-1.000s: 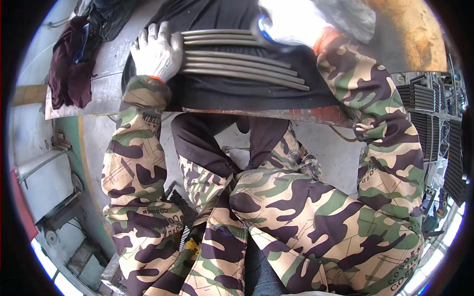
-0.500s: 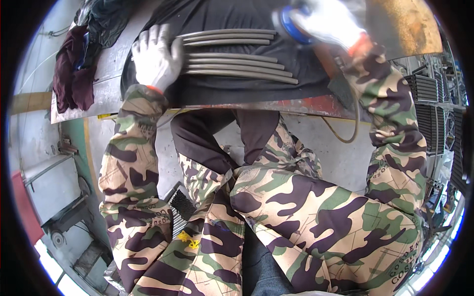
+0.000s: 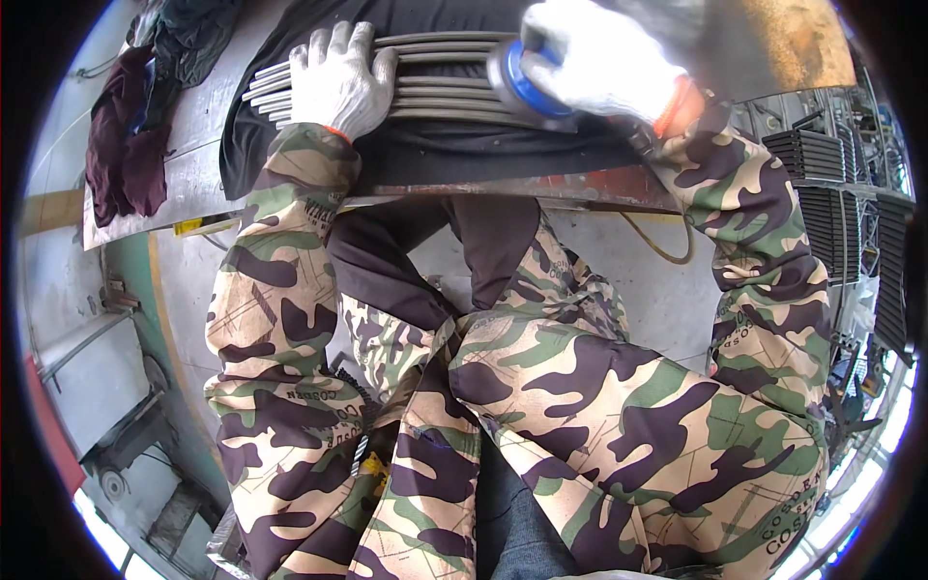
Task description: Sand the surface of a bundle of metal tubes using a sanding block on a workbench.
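Several thin grey metal rods (image 3: pixel 440 94) lie side by side on a black cloth (image 3: pixel 464 159). My left hand (image 3: pixel 340 82), in a white glove, rests flat across them near their left ends, fingers apart. My right hand (image 3: pixel 601 60), also gloved in white and a little blurred, is closed around a round blue disc-shaped tool (image 3: pixel 527 89). This tool sits over the right part of the rods and hides their right ends. Whether it presses on all of them I cannot tell.
The cloth covers a metal table with a worn reddish front edge (image 3: pixel 580 188). Maroon and dark garments (image 3: pixel 126 135) lie at the left. A rust-stained board (image 3: pixel 793 43) is at the far right, beside racks of dark bars (image 3: pixel 822 159). A hose loop (image 3: pixel 667 253) hangs below the table.
My right hand has moved left, bringing the blue disc from beyond the rods onto them. My left hand has shifted right along the rods, so their left ends now show beside it.
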